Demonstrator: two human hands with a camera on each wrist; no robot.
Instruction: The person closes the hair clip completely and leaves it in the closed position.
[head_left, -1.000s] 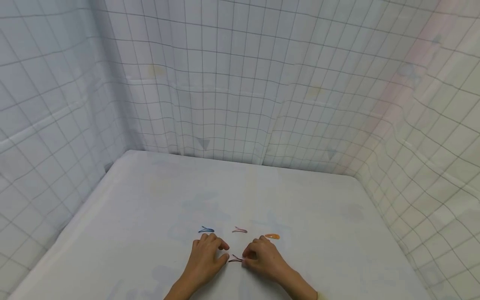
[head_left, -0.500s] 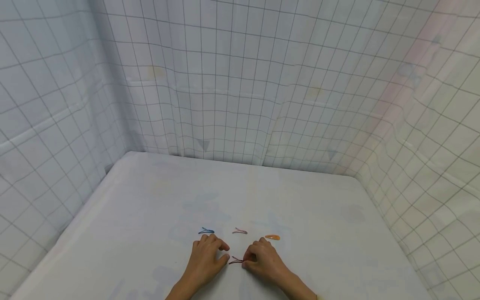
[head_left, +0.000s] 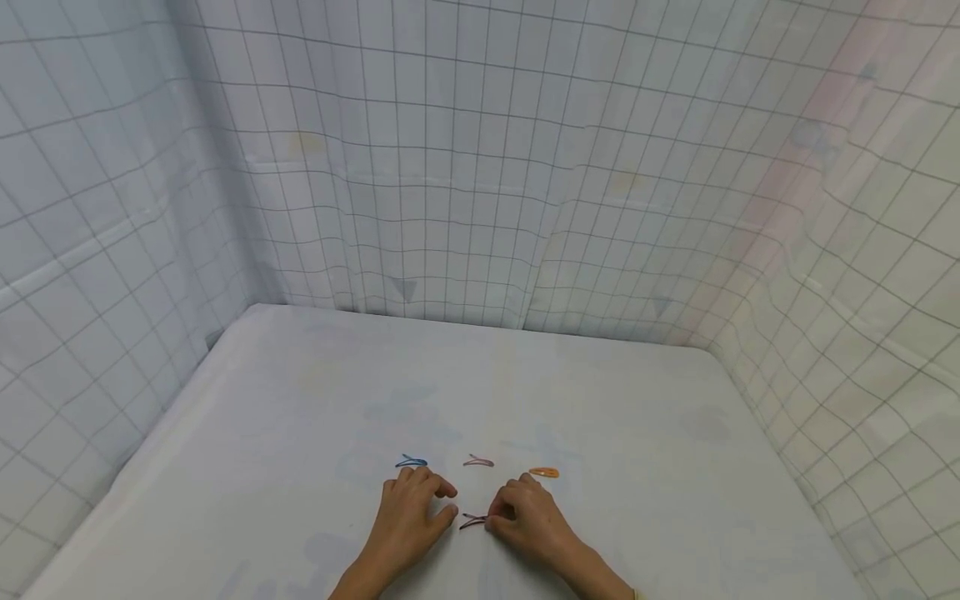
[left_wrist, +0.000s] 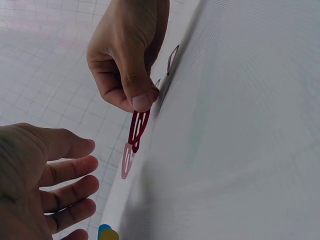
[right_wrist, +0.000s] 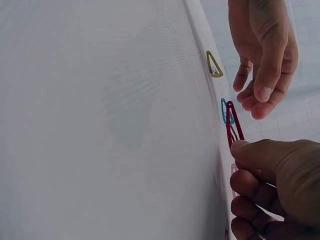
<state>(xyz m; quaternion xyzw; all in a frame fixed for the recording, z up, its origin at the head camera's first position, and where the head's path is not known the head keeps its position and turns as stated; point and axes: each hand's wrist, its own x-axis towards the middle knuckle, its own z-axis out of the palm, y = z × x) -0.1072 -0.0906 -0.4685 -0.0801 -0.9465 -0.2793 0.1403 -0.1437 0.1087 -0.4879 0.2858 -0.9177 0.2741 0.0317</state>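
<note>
A dark red snap hair clip (head_left: 472,521), its two arms sprung apart, is pinched at one end between the thumb and forefinger of my right hand (head_left: 529,518). The right wrist view shows that clip (right_wrist: 230,122) jutting from the fingertips, clear of the white surface. My left hand (head_left: 411,512) is just left of the clip's free end, thumb and fingers loosely bent and apart, holding nothing. Beyond the hands lie a blue snap clip (head_left: 412,461) and a pink one (head_left: 478,461), both sprung apart, and a flat orange one (head_left: 544,472).
The white cloth-covered table (head_left: 465,383) spreads far beyond the hands. Gridded white curtains (head_left: 450,167) enclose its back and sides. A yellow-green clip (right_wrist: 214,65) shows beyond the blue one in the right wrist view. A brownish clip (left_wrist: 172,60) stands out behind the right hand in the left wrist view.
The red clip has tilted slightly in the right hand's pinch, its free end dipping towards the person. Both hands stay almost where they were, and the other clips have not moved.
</note>
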